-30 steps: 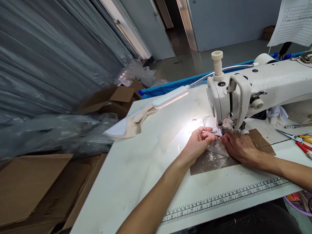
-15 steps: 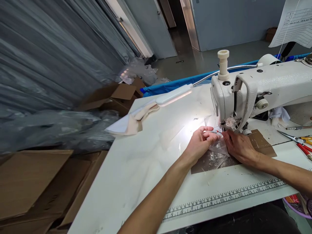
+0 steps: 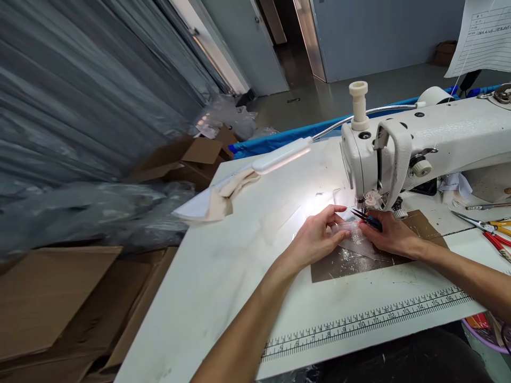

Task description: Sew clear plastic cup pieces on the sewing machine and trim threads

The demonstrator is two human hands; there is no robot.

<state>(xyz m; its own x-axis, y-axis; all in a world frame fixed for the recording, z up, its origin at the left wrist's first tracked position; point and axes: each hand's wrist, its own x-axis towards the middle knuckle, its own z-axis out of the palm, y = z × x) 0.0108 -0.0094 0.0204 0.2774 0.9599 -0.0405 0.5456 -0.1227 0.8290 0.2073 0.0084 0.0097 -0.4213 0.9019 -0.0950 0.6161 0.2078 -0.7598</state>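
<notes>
My right hand (image 3: pixel 389 232) is closed round small dark snips (image 3: pixel 368 218), whose pointed blades reach left, just in front of the needle area of the white sewing machine (image 3: pixel 361 159). To its left, my left hand (image 3: pixel 321 234) pinches a sheer, pale fabric (image 3: pixel 357 243) between thumb and fingers. The fabric lies over a brown sheet (image 3: pixel 327 270) on the white table. A pale fabric flower (image 3: pixel 372 199) hangs beside the presser foot.
A lit lamp (image 3: pixel 282 155) stretches over the table, with cream cloth (image 3: pixel 219 205) beyond. Scissors (image 3: pixel 473 221) and red-handled tools (image 3: pixel 497 244) lie far right. Cardboard boxes (image 3: pixel 56 298) stand left of the table. A printed ruler (image 3: pixel 367 323) runs along the front edge.
Dark snips now show in my right hand, with blades pointing left. My left hand has shifted slightly left and its fingers have spread wider. The view has moved a little.
</notes>
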